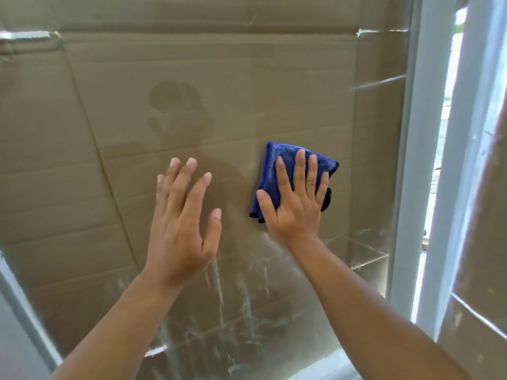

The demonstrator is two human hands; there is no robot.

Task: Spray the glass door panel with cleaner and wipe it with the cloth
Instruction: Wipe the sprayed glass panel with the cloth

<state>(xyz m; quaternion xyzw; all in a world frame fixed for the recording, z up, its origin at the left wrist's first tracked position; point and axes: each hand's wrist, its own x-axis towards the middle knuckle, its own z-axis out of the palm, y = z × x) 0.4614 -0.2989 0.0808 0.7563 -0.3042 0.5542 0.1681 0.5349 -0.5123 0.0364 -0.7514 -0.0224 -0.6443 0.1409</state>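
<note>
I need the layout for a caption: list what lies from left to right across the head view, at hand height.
Left hand → blue cloth under the right hand → white door frame → bright gap at the door's edge.

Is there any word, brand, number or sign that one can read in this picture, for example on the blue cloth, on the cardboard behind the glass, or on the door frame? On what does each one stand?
None can be read.
blue cloth, under the right hand: no label shows.
cardboard behind the glass door panel: only creases and tape, no print.
white door frame: plain.
</note>
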